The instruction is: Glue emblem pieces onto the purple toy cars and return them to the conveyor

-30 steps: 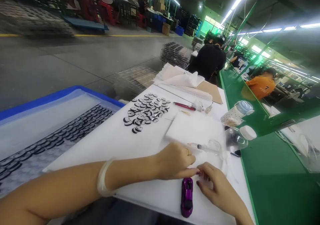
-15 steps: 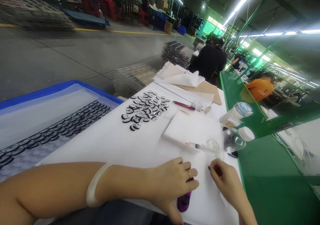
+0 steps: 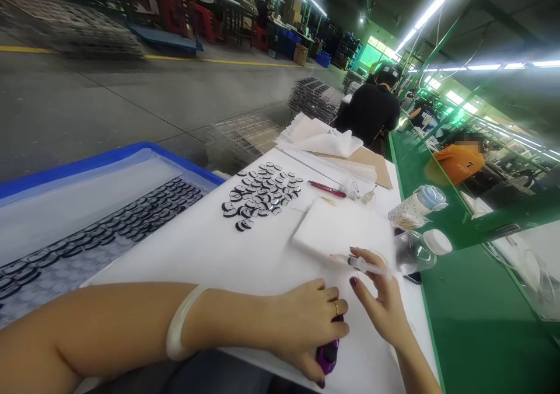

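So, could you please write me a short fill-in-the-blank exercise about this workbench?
The left hand partly covers a glossy ____ toy car.
The clear plastic syringe is nearest the ____ hand.
The clear plastic bottle has a ____ round cap.

Missing words: purple; right; white.

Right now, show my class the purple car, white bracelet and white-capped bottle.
Purple car (image 3: 327,356): head view, on its uncovered end.
White bracelet (image 3: 175,333): head view, on its band.
White-capped bottle (image 3: 416,251): head view, on its clear body.
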Available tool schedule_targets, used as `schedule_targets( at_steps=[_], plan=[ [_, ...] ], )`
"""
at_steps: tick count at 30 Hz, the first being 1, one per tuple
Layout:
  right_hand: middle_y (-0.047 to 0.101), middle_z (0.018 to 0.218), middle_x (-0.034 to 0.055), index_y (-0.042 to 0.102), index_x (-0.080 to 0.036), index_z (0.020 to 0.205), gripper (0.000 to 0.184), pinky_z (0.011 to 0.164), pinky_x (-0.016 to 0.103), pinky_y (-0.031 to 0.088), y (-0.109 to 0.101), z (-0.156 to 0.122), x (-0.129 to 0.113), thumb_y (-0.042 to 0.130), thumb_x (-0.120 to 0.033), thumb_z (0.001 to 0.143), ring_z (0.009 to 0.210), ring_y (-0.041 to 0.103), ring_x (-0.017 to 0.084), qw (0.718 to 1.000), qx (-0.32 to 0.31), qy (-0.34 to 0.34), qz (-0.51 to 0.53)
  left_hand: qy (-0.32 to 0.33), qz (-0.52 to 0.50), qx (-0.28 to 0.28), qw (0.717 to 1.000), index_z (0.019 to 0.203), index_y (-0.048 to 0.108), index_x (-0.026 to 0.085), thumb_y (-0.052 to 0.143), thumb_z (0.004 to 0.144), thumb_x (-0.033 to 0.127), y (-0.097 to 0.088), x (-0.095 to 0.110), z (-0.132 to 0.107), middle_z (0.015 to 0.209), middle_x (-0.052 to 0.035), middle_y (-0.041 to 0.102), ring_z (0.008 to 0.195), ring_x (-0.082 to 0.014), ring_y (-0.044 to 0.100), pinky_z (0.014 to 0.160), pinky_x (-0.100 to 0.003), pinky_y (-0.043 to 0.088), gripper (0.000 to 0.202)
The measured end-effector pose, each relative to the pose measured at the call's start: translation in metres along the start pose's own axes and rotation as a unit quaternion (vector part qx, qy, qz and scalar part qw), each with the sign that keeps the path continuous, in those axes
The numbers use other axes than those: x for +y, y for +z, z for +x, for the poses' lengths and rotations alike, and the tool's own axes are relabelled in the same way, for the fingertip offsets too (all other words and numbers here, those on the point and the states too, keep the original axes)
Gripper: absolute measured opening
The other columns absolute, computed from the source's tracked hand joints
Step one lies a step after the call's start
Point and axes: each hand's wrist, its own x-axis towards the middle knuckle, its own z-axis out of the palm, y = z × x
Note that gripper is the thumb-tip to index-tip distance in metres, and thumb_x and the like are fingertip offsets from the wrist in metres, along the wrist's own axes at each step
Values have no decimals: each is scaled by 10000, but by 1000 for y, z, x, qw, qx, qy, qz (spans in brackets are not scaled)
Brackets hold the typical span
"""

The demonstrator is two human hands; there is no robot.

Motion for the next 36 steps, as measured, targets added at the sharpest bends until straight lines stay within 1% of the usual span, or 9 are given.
schedule_targets(
  at_steps=[2, 6, 11, 15, 20, 23, 29, 32, 36],
  plan=[
    [644, 1221, 82, 566, -278, 1261, 300, 941, 441, 536, 6, 12, -3, 557, -281, 960, 1109, 624, 235, 999, -15, -28, -23, 1, -3, 5, 1000, 1073, 629, 178, 693, 701, 707, 2, -1, 0, 1054, -65, 659, 894, -253, 582, 703, -376, 454, 650],
    [690, 1065, 52, 613, -255, 1135, 185, 845, 380, 561, 9, 16, -12, 506, -264, 984, 999, 658, 211, 996, 18, -50, -69, 8, -8, 21, 1000, 1046, 637, 176, 723, 678, 669, 6, -4, 0, 998, -61, 659, 821, -247, 565, 697, -376, 463, 621],
    [687, 996, 41, 601, -240, 1086, 147, 687, 268, 569, -4, -13, -22, 504, -214, 978, 885, 678, 172, 988, 43, -72, -128, 90, -13, 50, 995, 964, 668, 143, 750, 652, 622, 8, 3, 0, 907, -91, 657, 698, -229, 527, 677, -359, 471, 577],
    [682, 1039, 50, 571, -236, 1153, 209, 812, 283, 584, -2, -35, -16, 483, -167, 976, 980, 677, 167, 989, 18, -96, -113, 146, -34, 70, 986, 976, 663, 174, 818, 622, 530, 13, 14, -2, 900, -65, 641, 669, -209, 509, 609, -339, 447, 525],
    [692, 1102, 65, 582, -233, 1175, 232, 845, 298, 594, 5, -43, -2, 428, -186, 1008, 1014, 688, 170, 994, 83, -46, -58, 114, -42, 52, 991, 999, 665, 149, 769, 633, 629, 18, 12, 1, 933, -84, 658, 701, -229, 531, 656, -344, 479, 612],
    [707, 1103, 46, 584, -252, 1221, 278, 817, 277, 600, -2, -41, -1, 386, -201, 1032, 984, 698, 157, 998, 67, 0, -6, 91, -52, 34, 994, 1053, 656, 146, 751, 656, 620, 18, 9, 3, 1021, -103, 665, 766, -242, 560, 746, -349, 498, 626],
    [693, 1135, 69, 615, -240, 1098, 187, 891, 345, 581, -4, -36, 4, 491, -170, 976, 1073, 672, 205, 988, 117, -69, -76, 89, -47, 15, 995, 1108, 631, 131, 738, 705, 617, 15, 8, 1, 1038, -126, 663, 843, -253, 589, 852, -357, 487, 641],
    [687, 1183, 86, 574, -239, 1099, 145, 918, 378, 573, -1, -34, 7, 468, -221, 1002, 1127, 654, 216, 995, 90, -8, -40, 80, -59, 5, 995, 1144, 618, 136, 726, 725, 601, 15, 8, 1, 1061, -127, 667, 870, -262, 599, 849, -361, 490, 635],
    [618, 1330, 83, 553, -238, 977, 161, 1021, 454, 514, -15, -36, -1, 445, -342, 1034, 1270, 559, 235, 982, 7, 90, 164, 18, -94, -1, 995, 1168, 591, 98, 720, 715, 569, 16, 13, 2, 1066, -135, 674, 913, -272, 608, 871, -368, 502, 666]
  ],
)
